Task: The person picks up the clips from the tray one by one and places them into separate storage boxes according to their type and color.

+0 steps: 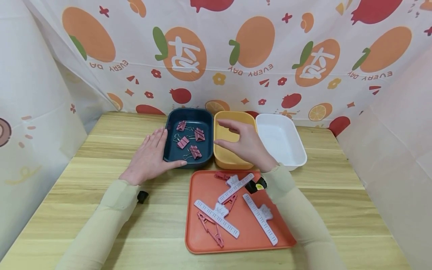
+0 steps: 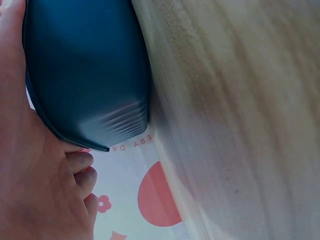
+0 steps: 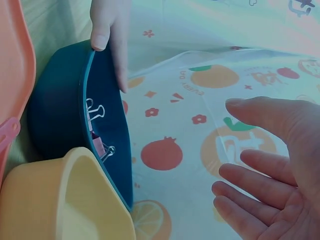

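Observation:
My left hand (image 1: 147, 155) rests on the rim of a dark blue bin (image 1: 167, 152), fingers straight along its left side and thumb at the front edge. Several pink binder clips (image 1: 182, 142) with wire handles lie loose in that bin. Over the yellow bin (image 1: 233, 165) hovers my right hand (image 1: 245, 144), thumb and fingers spread apart with nothing between them. The right wrist view also shows this empty right hand (image 3: 270, 175). Nearer me, an orange tray (image 1: 236, 245) holds white ruler-shaped clips (image 1: 217, 217) and pink clothespins (image 1: 218, 237).
A white bin (image 1: 281, 138) stands right of the yellow one, and the three bins sit side by side. Behind them hangs a fruit-print curtain (image 1: 236, 86). Everything stands on a wood-grain table (image 1: 155, 225). A small black object (image 1: 142, 197) is by the left wrist.

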Demonstrator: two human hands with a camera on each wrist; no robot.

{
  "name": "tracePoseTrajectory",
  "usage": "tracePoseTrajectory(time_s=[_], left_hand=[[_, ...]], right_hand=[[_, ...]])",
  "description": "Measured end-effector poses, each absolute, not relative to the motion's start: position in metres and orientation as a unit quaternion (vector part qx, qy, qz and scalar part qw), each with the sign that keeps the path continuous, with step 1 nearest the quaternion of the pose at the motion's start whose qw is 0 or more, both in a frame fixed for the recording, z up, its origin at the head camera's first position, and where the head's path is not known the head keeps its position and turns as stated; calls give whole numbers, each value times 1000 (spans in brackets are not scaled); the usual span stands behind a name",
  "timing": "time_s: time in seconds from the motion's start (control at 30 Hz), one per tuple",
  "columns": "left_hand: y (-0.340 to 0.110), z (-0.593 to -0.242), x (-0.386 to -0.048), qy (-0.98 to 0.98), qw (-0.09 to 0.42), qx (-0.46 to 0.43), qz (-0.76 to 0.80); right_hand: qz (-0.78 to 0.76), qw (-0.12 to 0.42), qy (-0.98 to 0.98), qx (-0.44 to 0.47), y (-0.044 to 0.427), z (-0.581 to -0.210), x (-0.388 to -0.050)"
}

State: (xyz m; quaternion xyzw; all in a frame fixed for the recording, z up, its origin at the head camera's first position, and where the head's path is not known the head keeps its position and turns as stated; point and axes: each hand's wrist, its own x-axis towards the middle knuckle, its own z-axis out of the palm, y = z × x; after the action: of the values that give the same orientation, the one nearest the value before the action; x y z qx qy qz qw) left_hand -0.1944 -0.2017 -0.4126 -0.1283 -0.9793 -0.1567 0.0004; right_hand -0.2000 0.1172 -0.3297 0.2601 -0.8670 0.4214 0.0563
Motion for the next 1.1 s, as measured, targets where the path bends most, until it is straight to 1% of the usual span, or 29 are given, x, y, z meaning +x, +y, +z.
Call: tracePoseTrajectory(time_s=[0.23, 0.7, 1.1], left_hand=[[-203, -413, -194, -980, 1, -126, -156], [-201, -413, -195, -979, 9, -126, -159], [-201, -411, -195, -980, 0, -125, -157]], right_hand=[[415, 83, -864, 271, 128, -329, -191], [405, 111, -860, 289, 155, -328, -168], [388, 119, -866, 292, 176, -332, -153]])
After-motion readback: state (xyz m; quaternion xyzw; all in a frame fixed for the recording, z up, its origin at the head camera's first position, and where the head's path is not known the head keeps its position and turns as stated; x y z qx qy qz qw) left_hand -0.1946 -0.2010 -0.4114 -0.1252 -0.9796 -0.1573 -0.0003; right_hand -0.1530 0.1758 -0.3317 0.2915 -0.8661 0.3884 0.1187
